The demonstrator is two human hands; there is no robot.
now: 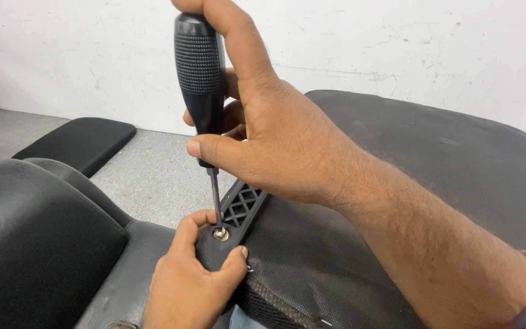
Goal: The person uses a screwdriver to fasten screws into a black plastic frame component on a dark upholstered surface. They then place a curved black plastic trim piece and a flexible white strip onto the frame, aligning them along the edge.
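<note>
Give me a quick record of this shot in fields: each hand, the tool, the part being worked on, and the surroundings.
right hand: grips the screwdriver handle
screwdriver: black, upright, tip in the screw
screw: with washer, in the black plastic bracket
left hand: steadies the bracket end beside the screw
seat underside: black fabric, bracket lies on it
background: grey floor, white wall
</note>
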